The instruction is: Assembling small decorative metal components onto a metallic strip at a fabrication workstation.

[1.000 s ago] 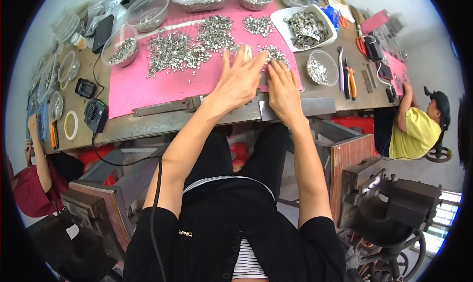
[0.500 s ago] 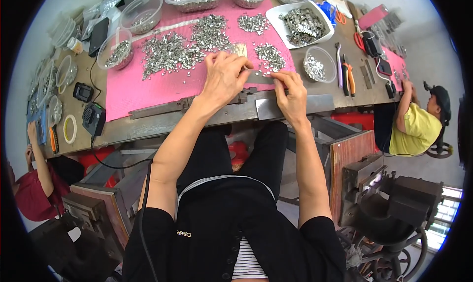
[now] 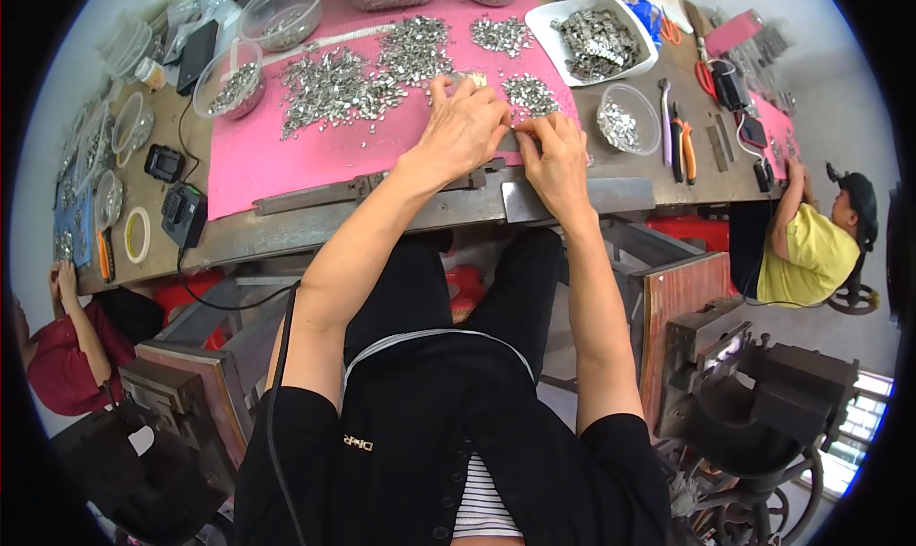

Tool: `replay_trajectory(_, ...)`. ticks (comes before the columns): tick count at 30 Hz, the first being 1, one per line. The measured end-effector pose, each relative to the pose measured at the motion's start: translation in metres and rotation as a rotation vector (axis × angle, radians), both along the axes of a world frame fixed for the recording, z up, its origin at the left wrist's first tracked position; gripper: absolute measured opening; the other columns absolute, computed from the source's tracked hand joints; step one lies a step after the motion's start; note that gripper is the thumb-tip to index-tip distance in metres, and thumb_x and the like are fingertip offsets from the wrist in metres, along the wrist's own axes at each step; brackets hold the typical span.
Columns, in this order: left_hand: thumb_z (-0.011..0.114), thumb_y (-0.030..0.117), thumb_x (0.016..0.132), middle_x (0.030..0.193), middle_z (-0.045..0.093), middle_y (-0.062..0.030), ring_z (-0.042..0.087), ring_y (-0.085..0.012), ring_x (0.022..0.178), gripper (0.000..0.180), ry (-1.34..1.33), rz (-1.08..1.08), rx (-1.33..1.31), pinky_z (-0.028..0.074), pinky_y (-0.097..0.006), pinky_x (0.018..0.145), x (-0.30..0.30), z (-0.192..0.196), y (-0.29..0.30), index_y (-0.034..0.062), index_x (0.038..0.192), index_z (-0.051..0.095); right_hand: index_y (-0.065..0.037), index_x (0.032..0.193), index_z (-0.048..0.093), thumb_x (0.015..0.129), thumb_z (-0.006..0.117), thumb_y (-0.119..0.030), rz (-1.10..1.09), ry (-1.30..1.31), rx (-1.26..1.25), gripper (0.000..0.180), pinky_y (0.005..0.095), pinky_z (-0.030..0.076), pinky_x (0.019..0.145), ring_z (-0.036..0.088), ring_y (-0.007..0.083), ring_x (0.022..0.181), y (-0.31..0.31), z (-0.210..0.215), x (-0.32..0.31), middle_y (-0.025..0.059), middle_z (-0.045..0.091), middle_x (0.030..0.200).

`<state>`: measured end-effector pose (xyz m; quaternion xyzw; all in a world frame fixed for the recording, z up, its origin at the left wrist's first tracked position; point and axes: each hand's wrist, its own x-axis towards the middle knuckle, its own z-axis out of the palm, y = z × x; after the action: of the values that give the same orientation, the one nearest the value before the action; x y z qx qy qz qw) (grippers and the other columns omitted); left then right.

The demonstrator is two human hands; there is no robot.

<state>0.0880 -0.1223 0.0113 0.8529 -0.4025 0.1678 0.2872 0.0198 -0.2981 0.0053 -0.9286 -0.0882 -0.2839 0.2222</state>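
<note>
My left hand (image 3: 465,128) is closed over the near edge of the pink ribbed mat (image 3: 234,169), thumb and fingers pressed together. My right hand (image 3: 558,160) pinches with thumb and forefinger just beside the left fingertips. Whatever the two pinches hold is too small and hidden to name. Behind my hands lie loose heaps of small silvery metal pieces (image 3: 530,96), with a larger spread (image 3: 334,90) to the left. Below the fingers, a dark metal bar fixture (image 3: 324,195) runs along the bench edge, and a flat metal plate (image 3: 620,193) lies under my right wrist.
A white tray (image 3: 652,55) of metal pieces stands back right, a clear round tub (image 3: 605,117) nearer. Pliers (image 3: 689,153) with orange handles lie to the right. Clear tubs (image 3: 202,93) and a black charger (image 3: 183,212) are at left. Co-workers sit at both sides, one in a yellow shirt (image 3: 819,250).
My hands have come together: the left moved right, and the right moved slightly toward it, so their fingertips nearly meet. The view has shifted slightly. At far left, the co-worker's hands have moved.
</note>
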Motion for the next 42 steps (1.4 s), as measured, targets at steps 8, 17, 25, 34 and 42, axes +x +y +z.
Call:
replay_trajectory(8,0.067,0.011,0.091,0.089,0.064,-0.0015,0.059,-0.0223,0.094,0.004,0.061,0.137,-0.136,0.033,-0.044,0.099,-0.047,0.014,0.065,0.0092,0.094,0.066,-0.006,0.094,0.063,0.085,0.071,-0.005,0.174,-0.001,0.153,0.012,0.0402,0.040,0.081,0.060,0.0281,0.086,0.017,0.011,-0.014,0.0072,0.063,0.090)
replay_trajectory(17,0.073,0.008,0.083,0.091,0.063,-0.0049,0.059,-0.0249,0.094,0.013,0.067,0.089,-0.199,0.038,-0.042,0.093,-0.067,0.003,0.070,0.0071,0.092,0.065,-0.005,0.096,0.063,0.080,0.075,0.000,0.278,-0.073,0.128,0.021,0.0388,0.043,0.083,0.061,0.0281,0.091,0.064,0.003,-0.028,0.0085,0.066,0.099)
replay_trajectory(25,0.074,0.007,0.081,0.091,0.062,-0.0054,0.059,-0.0264,0.094,0.013,0.036,0.095,-0.187,0.039,-0.045,0.097,-0.067,0.004,0.069,0.0071,0.090,0.065,-0.003,0.097,0.069,0.084,0.072,0.000,0.365,-0.029,0.169,0.013,0.0367,0.044,0.085,0.063,0.0263,0.092,0.050,0.009,-0.025,0.0074,0.069,0.097)
replay_trajectory(34,0.073,0.007,0.081,0.089,0.061,-0.0064,0.058,-0.0278,0.091,0.012,0.074,0.108,-0.191,0.040,-0.050,0.101,-0.066,0.004,0.068,0.0068,0.089,0.064,-0.009,0.094,0.072,0.086,0.072,-0.008,0.060,-0.038,0.005,0.008,0.0409,0.041,0.082,0.059,0.0265,0.089,0.004,0.009,0.010,0.0050,0.062,0.089)
replay_trajectory(42,0.070,0.003,0.085,0.085,0.063,-0.0085,0.060,-0.0283,0.085,0.008,0.253,0.075,-0.304,0.040,-0.051,0.104,-0.064,0.007,0.072,0.0042,0.092,0.065,-0.009,0.092,0.068,0.085,0.072,-0.010,0.067,-0.046,-0.214,0.008,0.0416,0.039,0.082,0.056,0.0268,0.091,0.003,0.014,0.010,0.0055,0.059,0.089)
